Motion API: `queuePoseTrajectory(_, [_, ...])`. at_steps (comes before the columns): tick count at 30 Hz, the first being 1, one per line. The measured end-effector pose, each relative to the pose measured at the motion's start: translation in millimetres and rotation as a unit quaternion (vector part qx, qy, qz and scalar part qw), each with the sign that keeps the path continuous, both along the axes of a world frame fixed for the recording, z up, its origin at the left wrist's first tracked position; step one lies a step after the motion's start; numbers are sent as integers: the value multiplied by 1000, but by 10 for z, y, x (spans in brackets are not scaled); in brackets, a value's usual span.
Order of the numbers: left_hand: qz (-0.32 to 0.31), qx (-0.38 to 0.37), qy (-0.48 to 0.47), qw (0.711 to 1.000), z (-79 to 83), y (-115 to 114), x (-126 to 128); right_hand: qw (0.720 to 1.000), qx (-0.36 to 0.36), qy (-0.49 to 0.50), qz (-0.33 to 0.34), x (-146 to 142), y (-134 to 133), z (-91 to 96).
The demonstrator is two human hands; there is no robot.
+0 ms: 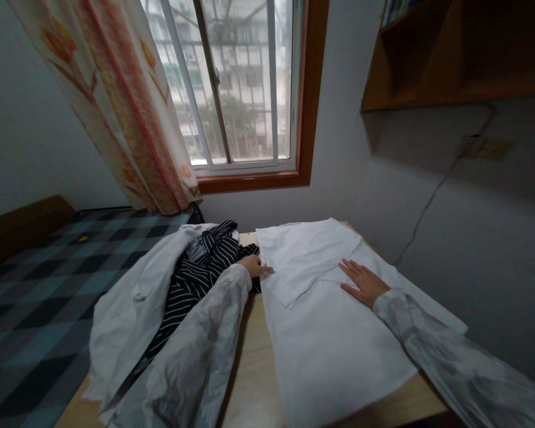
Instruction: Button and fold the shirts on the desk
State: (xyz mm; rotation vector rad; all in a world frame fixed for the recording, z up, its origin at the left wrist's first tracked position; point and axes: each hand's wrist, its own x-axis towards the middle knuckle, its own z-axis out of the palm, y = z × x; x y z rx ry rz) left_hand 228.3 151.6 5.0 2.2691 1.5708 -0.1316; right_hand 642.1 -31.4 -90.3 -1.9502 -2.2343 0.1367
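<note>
A white garment point(334, 351), perhaps a shirt, lies spread on a wooden table point(249, 368) with a part folded across its upper half. At its left edge is my left hand point(251, 266), thumb on top of the cloth and the other fingers curled at the edge, which they seem to pinch. My right hand point(364, 283) rests flat on the garment's right side, fingers stretched out. Left of my left hand, a black-and-white striped garment point(196, 270) lies crumpled together with another white garment point(129, 303). My left forearm covers some of this pile.
A bed with a checked cover point(40, 297) stands on the left, beside the table. Behind are a window point(245, 89) and a flowered curtain point(125, 119). A wooden shelf point(419, 59) hangs at the upper right, above a wall socket point(481, 147) and a cable point(421, 220).
</note>
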Motion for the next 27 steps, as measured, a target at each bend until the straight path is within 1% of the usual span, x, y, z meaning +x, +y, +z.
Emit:
queuePoseTrajectory(3, [12,24,-5,1000,25,-77,35,1000,3,1,1,30,-3,-7])
queuePoseTrajectory(6, [10,30,5,999,38,-220,45,1000,7,6,6,133,-25,-21])
queuePoseTrajectory(9, [-12,19,8,1000,27,-399,55,1000,2,17,17,314,-79,-11])
queuePoseTrajectory(12, [-46,5,4,999,-16,-579,103,999,-4,40,35,494,-151,37])
queuePoseTrajectory(14, [-68,-13,1,998,-48,-683,146,997,-7,53,47,587,-195,79])
queuePoseTrajectory(16, [-85,-58,2,995,-55,-752,176,996,-8,60,62,665,-229,111])
queuePoseTrajectory(18, [-99,-104,-8,990,-12,-765,183,995,-4,61,77,747,-248,115])
queuePoseTrajectory(19, [-98,-109,-15,989,31,-744,179,995,1,59,77,794,-251,106])
queuePoseTrajectory(20, [-88,-98,-25,991,87,-705,173,996,11,55,69,846,-252,89])
queuePoseTrajectory(22, [-49,-28,-44,997,220,-571,166,998,42,45,26,960,-247,41])
queuePoseTrajectory(24, [0,70,-60,996,343,-379,177,995,80,38,-47,1072,-243,-11])
queuePoseTrajectory(25, [20,122,-69,990,387,-270,191,991,94,38,-88,1119,-243,-32])
queuePoseTrajectory(27, [41,192,-74,978,425,-54,232,978,107,46,-172,1188,-250,-59])
